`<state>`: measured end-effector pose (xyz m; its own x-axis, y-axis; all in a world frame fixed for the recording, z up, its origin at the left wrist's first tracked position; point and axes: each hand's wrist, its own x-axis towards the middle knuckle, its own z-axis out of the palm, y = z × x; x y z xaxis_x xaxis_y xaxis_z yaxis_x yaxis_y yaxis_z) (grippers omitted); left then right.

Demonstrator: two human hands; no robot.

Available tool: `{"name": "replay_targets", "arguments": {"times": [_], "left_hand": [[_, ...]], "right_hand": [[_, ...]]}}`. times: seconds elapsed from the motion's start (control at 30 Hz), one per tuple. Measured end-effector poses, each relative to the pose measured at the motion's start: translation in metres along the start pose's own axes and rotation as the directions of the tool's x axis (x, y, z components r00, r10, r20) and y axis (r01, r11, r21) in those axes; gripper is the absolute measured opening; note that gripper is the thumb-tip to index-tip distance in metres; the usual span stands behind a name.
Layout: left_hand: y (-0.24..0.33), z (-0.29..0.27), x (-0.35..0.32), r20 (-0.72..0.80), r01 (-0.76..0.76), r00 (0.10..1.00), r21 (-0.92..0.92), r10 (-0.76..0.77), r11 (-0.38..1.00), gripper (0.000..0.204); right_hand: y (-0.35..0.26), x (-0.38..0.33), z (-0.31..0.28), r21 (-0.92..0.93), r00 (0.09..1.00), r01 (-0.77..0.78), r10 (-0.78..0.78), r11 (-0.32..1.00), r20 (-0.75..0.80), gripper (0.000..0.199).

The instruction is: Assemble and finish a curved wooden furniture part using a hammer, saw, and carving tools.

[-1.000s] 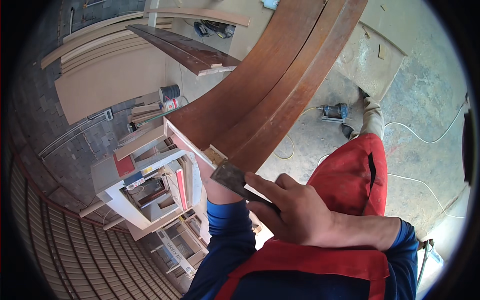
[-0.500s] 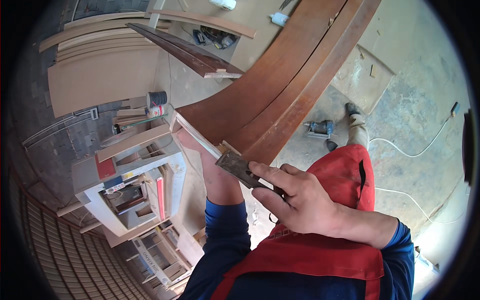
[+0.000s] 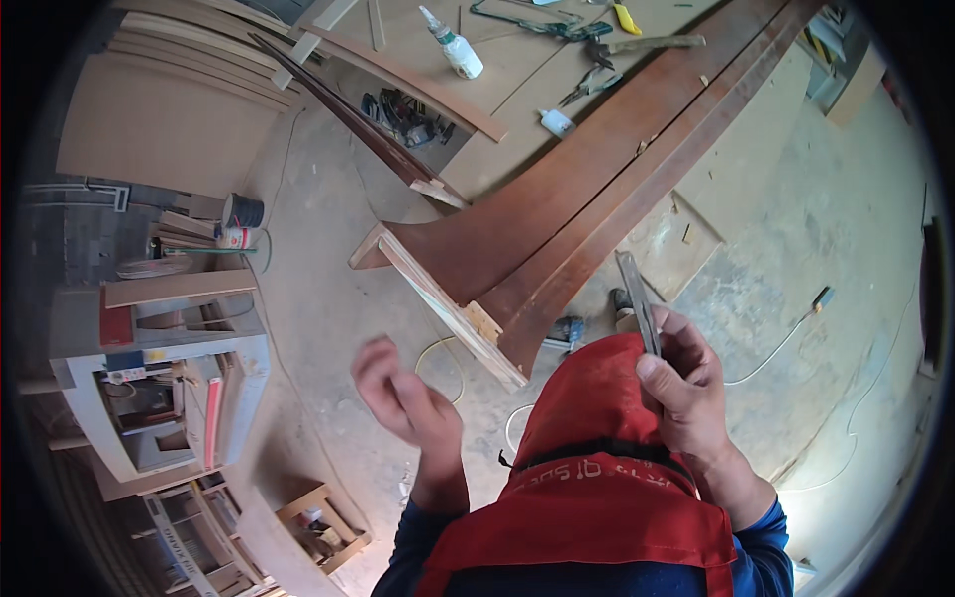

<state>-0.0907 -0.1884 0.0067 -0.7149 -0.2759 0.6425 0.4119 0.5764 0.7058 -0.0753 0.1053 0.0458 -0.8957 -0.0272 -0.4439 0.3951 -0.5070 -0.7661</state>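
Note:
My right hand (image 3: 686, 388) grips a flat grey metal blade (image 3: 637, 298) that points up and away, off the wood. My left hand (image 3: 408, 398) hangs in the air below the end of the curved brown wooden piece (image 3: 567, 209), blurred, fingers loosely curled and holding nothing. The curved piece runs from the upper right down to its pale cut end (image 3: 448, 303) in front of me. My red apron (image 3: 607, 468) fills the lower middle.
A workbench (image 3: 517, 60) behind the curved piece holds a glue bottle (image 3: 453, 45), pliers and small tools. A dark wooden strip (image 3: 348, 114) leans at the upper left. A woodworking machine (image 3: 159, 368) stands at the left. A power drill (image 3: 569, 330) and cables lie on the concrete floor.
Both hands have come off the end of the curved piece. My right hand carried the blade to the right and turned it upward; my left hand dropped away and is moving.

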Motion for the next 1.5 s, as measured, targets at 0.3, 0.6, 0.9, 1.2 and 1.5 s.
{"name": "replay_targets", "arguments": {"times": [0.3,0.6,0.9,1.2,1.5], "left_hand": [[0.059,0.043,-0.033,0.131,0.265,0.958,-0.053,-0.256,0.963,0.08],[0.087,0.113,-0.044,-0.45,0.621,0.704,0.015,-0.549,0.784,0.067],[0.08,0.172,-0.033,-0.778,0.568,0.357,-0.258,-0.517,0.781,0.047],[0.069,0.183,-0.036,-0.857,0.562,0.3,-0.197,-0.42,0.804,0.044],[0.067,0.182,-0.029,-0.869,0.529,0.235,-0.261,-0.435,0.807,0.045]], "right_hand": [[-0.022,0.081,-0.003,0.076,0.945,0.02,-0.044,0.997,0.325,0.045],[-0.075,0.215,-0.005,-0.162,0.702,-0.261,0.302,0.952,0.645,0.029],[-0.112,0.291,0.042,-0.608,0.431,-0.024,0.557,0.793,0.71,0.017],[-0.15,0.288,0.2,0.373,-0.46,0.885,0.395,0.28,0.795,0.02],[-0.106,0.24,0.298,0.919,-0.906,0.336,0.338,0.206,0.256,0.023]]}}
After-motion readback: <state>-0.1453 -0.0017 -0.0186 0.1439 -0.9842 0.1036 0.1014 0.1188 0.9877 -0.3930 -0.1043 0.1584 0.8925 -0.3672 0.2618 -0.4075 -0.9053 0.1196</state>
